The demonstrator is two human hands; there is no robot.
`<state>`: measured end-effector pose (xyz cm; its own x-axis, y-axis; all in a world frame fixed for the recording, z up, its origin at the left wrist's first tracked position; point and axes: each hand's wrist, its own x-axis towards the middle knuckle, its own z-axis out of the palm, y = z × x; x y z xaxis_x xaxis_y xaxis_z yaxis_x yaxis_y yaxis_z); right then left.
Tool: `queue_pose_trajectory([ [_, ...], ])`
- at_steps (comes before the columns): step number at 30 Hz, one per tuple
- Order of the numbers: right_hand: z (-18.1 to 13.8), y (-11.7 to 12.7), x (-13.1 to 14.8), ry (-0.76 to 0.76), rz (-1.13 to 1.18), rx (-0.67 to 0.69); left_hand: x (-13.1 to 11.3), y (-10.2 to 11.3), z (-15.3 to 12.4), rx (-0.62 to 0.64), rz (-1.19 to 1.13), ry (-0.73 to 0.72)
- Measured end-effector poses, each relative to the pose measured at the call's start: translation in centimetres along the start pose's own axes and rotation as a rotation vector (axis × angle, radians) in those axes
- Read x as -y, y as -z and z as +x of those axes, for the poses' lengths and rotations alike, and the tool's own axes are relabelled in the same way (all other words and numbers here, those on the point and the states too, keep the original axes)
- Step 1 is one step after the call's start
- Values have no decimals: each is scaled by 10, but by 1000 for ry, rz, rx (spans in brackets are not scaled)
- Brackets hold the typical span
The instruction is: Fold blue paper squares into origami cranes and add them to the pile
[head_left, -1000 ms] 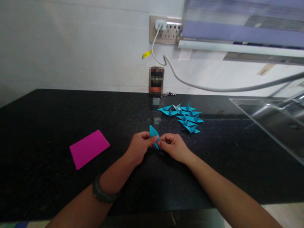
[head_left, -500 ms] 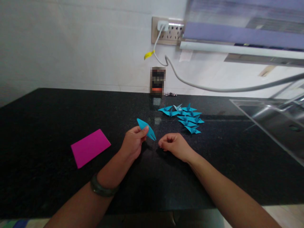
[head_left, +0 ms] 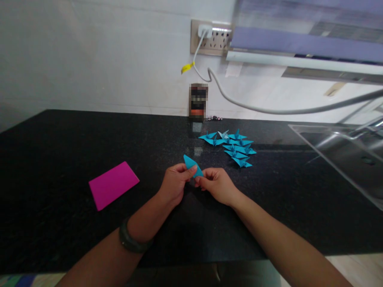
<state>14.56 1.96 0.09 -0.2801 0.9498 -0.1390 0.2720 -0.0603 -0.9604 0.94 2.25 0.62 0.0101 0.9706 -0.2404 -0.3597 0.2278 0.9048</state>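
Note:
A narrow, pointed piece of folded blue paper (head_left: 191, 165) is held just above the black countertop (head_left: 60, 159). My left hand (head_left: 175, 184) pinches its middle between thumb and fingers. My right hand (head_left: 216, 184) pinches its lower tip from the right. Both hands meet at the centre of the counter. Behind them lies a cluster of several finished blue paper cranes (head_left: 235, 146). A stack of pink paper (head_left: 113, 185) rests flat on the counter to the left of my left hand.
A small dark box (head_left: 198, 101) stands against the white wall. A wall socket (head_left: 211, 37) holds a white plug whose grey cable (head_left: 269, 111) runs off to the right. A steel sink (head_left: 344, 151) lies at the right. A dark band circles my left wrist.
Half a second ago my left hand alone held the blue paper up and to the left, with my right hand apart. Now the paper is back between both hands and my right hand pinches it again.

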Motion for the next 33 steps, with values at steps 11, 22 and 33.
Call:
queue_pose_trajectory([
  [11,0,25,2,-36,-85,68,-2,6,6,-46,-61,-22],
  [22,-4,15,15,82,173,-105,4,2,-4,286,476,-120],
  [33,-6,11,16,75,283,-79,6,4,-6,330,470,-152],
])
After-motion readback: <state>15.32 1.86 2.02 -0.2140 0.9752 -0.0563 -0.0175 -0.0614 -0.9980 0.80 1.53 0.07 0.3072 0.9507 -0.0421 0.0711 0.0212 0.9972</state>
